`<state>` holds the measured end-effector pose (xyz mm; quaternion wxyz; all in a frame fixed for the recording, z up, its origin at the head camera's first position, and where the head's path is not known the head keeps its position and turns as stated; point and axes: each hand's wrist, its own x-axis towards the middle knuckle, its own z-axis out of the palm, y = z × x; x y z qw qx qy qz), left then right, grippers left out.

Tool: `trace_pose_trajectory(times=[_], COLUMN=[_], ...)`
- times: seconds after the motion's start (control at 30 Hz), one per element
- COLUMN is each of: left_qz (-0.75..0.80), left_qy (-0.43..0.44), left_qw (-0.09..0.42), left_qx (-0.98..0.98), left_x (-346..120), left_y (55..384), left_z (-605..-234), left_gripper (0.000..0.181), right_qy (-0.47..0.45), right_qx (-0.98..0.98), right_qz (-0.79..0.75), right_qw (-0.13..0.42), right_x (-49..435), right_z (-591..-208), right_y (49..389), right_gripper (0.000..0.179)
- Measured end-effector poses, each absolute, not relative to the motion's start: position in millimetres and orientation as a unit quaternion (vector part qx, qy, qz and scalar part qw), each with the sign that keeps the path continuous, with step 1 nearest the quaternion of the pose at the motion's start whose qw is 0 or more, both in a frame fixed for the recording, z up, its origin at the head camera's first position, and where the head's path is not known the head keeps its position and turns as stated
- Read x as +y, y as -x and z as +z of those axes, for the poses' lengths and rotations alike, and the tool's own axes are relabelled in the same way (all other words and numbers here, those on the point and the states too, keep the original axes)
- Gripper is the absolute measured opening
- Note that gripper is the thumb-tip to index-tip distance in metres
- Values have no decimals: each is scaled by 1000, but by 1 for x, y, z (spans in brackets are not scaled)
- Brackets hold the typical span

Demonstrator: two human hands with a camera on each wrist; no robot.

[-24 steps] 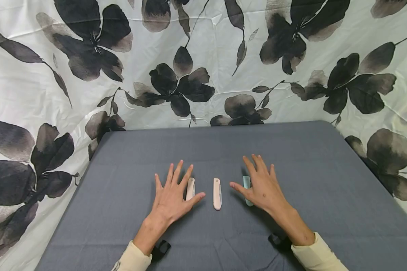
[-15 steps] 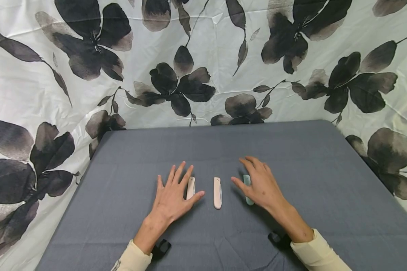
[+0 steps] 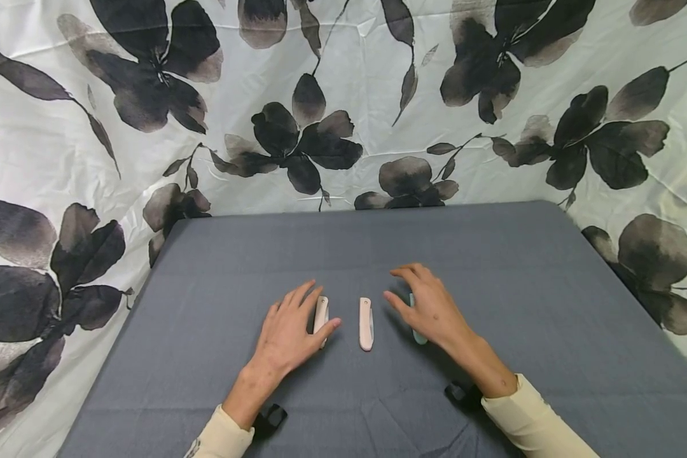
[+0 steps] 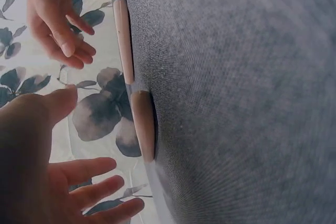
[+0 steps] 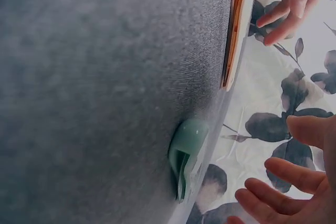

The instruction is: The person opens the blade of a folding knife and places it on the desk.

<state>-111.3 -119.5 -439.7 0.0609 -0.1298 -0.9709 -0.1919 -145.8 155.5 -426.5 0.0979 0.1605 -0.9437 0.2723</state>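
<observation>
Three folded pocket knives lie in a row on the grey tabletop. The left one has a pale cream handle. A pale pink knife sits in the middle, its blade edge showing along the right side. On the right is a mint green knife, mostly covered by the right hand in the head view; the right wrist view shows its green handle plainly. My left hand hovers over the left knife, thumb and fingers apart. Above the green knife my right hand hangs with loosely bent fingers, holding nothing.
The grey cloth-covered table spreads around the knives. Behind it and at both sides hangs a white curtain with dark flowers. Dark wrist devices sit under both forearms.
My right hand has shifted slightly left and its fingers have bent from a wide spread. The left hand's fingers have drawn closer together and bent a little. The knives stay put.
</observation>
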Motion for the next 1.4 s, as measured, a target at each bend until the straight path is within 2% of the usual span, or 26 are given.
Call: trace_pose_trajectory(times=[0.27,0.63,1.13,1.4], left_qz=[-197,-170,-176,-197], left_qy=[110,108,112,104], left_qw=[65,81,51,45], left_qx=[-972,-976,-977,-974], left_x=[-118,-119,-120,-120], left_y=[110,105,104,104], left_z=[-441,-442,-442,-444], left_gripper=[63,59,66,77], right_qy=[-168,-172,-191,-200], right_qx=[-940,-937,-931,-935], right_qz=[286,300,311,292], right_qw=[85,44,14,15], right_x=[143,121,102,92], right_z=[-423,-426,-431,-431], right_y=[149,154,159,165], right_gripper=[42,40,35,33])
